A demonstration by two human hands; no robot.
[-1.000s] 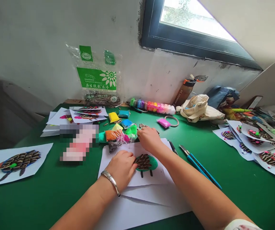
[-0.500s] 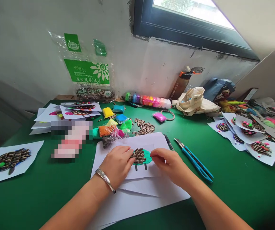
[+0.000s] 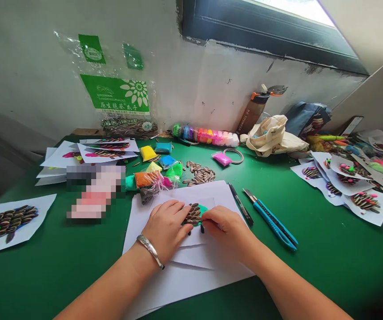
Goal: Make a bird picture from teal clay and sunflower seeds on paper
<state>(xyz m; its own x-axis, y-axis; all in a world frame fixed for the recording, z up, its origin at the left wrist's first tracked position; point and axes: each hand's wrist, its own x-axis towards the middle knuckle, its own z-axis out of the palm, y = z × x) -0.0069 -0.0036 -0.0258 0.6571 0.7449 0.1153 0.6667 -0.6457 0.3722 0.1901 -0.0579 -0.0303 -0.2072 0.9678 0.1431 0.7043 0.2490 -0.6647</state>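
My left hand [image 3: 167,222], with a silver bangle at the wrist, lies open on a white sheet [image 3: 191,240], its fingers beside the sunflower seeds [image 3: 193,214]. These seeds overlap in rows on a flat turquoise clay shape [image 3: 204,208], which has short dark strips under it. My right hand [image 3: 227,226] is closed in a pinch over the right part of this shape, fingertips close to the seeds. What sits between those fingertips is hidden. More white paper [image 3: 207,284] lies beneath the sheet.
Beyond the paper are loose seeds [image 3: 200,174] and clay packets [image 3: 147,179]. A black pen [image 3: 241,204] and a blue utility knife [image 3: 271,220] lie to the right. Seed pictures lie on both sides; a bottle [image 3: 253,113] and a cloth bag [image 3: 271,135] stand at the back.
My right hand has moved left, from the turquoise shape's right edge to over it, nearer the seeds. My left hand has spread a little flatter on the sheet. The view has shifted slightly.
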